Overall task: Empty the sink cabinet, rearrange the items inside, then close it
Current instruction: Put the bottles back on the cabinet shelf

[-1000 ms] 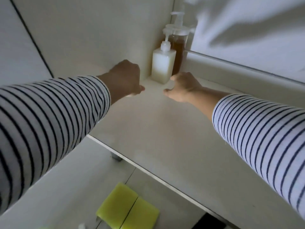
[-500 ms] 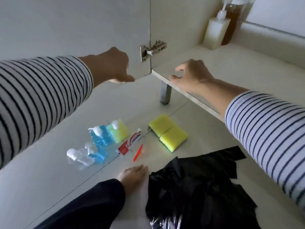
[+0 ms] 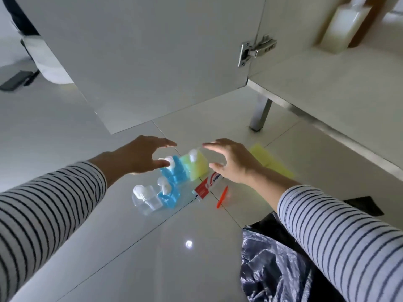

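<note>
Both hands reach down with fingers spread and hold nothing. The left hand (image 3: pixel 135 156) hovers over a blue pump bottle (image 3: pixel 173 172); the right hand (image 3: pixel 234 162) is just beside a yellow-green pump bottle (image 3: pixel 196 167). These 2 stand upright on the white tiled floor (image 3: pixel 109 247), pumps up. Nearer than the blue bottle stand a second blue bottle (image 3: pixel 169 196) and a clear bottle (image 3: pixel 145 200). Right of them a red-and-white toothpaste tube (image 3: pixel 207 186) lies flat, long axis running toward the open cabinet (image 3: pixel 327 83).

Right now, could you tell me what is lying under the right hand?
The right hand hovers over a toothpaste tube and yellow sponges; both are partly covered, so their hidden ends cannot be seen.
</note>
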`<action>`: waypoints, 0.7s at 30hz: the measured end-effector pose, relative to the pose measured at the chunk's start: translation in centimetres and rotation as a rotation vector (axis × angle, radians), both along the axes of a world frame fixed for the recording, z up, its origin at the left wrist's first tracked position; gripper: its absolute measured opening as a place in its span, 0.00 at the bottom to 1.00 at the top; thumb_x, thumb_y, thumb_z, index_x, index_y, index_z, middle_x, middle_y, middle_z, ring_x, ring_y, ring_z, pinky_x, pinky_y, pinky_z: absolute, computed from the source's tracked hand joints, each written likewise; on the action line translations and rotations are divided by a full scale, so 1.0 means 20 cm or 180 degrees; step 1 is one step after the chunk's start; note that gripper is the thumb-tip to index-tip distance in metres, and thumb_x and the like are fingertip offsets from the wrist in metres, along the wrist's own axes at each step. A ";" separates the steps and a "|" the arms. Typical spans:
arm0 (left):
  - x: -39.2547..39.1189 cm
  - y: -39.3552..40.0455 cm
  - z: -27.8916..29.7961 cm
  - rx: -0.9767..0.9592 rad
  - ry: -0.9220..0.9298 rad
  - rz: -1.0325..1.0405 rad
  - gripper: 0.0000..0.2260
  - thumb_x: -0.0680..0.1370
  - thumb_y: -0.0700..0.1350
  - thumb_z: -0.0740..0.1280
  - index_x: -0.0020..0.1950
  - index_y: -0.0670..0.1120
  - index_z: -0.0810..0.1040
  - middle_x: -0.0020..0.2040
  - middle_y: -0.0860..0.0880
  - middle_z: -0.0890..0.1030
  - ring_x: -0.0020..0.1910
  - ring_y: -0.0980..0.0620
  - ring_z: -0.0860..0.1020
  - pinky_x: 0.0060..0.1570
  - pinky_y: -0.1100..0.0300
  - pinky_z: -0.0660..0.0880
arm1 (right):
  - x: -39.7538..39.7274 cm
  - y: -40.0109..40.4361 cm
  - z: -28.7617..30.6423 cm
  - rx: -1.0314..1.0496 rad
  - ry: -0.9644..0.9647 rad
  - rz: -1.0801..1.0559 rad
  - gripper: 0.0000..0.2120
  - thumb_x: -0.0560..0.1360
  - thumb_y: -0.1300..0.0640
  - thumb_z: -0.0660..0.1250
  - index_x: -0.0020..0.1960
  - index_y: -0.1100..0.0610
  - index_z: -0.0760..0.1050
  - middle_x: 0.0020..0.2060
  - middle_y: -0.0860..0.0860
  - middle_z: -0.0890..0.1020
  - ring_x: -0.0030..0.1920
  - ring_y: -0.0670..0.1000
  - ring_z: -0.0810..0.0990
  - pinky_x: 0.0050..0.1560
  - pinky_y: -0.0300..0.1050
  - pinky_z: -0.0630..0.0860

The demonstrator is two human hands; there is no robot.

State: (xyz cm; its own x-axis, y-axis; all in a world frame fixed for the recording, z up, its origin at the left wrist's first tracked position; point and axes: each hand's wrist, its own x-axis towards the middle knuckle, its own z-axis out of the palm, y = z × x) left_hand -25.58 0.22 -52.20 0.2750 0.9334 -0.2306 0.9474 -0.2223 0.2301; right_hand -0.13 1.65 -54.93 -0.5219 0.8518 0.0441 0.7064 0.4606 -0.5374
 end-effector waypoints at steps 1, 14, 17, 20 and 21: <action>-0.04 0.00 -0.05 0.0029 -0.0061 -0.0085 0.24 0.74 0.53 0.68 0.70 0.57 0.67 0.67 0.54 0.73 0.64 0.53 0.71 0.63 0.65 0.60 | -0.02 0.01 -0.06 0.0003 0.0031 0.0032 0.25 0.73 0.57 0.69 0.68 0.48 0.69 0.63 0.50 0.75 0.63 0.48 0.73 0.65 0.38 0.67; -0.28 0.07 -0.44 -0.0624 -0.0296 -0.0525 0.34 0.75 0.52 0.67 0.69 0.72 0.47 0.75 0.56 0.57 0.73 0.54 0.57 0.71 0.56 0.55 | -0.24 0.08 -0.50 0.0176 0.0338 -0.0314 0.34 0.70 0.57 0.73 0.71 0.45 0.63 0.68 0.55 0.69 0.64 0.55 0.73 0.58 0.42 0.72; -0.28 0.09 -0.48 -0.0608 -0.0464 -0.0544 0.37 0.75 0.51 0.68 0.68 0.73 0.45 0.75 0.59 0.57 0.73 0.55 0.58 0.70 0.57 0.55 | -0.27 0.12 -0.55 0.0021 0.0348 -0.0405 0.36 0.70 0.54 0.73 0.72 0.41 0.61 0.68 0.55 0.69 0.66 0.55 0.71 0.61 0.51 0.74; -0.28 0.12 -0.52 -0.0574 -0.0722 -0.0514 0.39 0.73 0.52 0.70 0.68 0.75 0.45 0.72 0.66 0.59 0.71 0.58 0.61 0.69 0.58 0.59 | -0.28 0.17 -0.58 -0.0142 0.0474 -0.0340 0.36 0.68 0.50 0.73 0.71 0.39 0.60 0.63 0.52 0.74 0.69 0.52 0.67 0.64 0.51 0.72; -0.28 0.13 -0.53 -0.0555 -0.0814 -0.0472 0.39 0.72 0.52 0.71 0.68 0.75 0.46 0.71 0.68 0.60 0.70 0.58 0.63 0.69 0.58 0.60 | -0.29 0.18 -0.59 -0.0227 0.0505 -0.0364 0.37 0.67 0.49 0.73 0.71 0.37 0.59 0.63 0.51 0.73 0.70 0.50 0.66 0.65 0.49 0.70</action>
State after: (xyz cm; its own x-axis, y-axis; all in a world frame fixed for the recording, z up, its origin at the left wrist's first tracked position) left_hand -31.25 2.73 -62.78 0.4742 0.8316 -0.2891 0.8145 -0.2897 0.5027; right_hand -5.89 5.25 -66.70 -0.4129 0.9091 0.0555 0.6558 0.3390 -0.6746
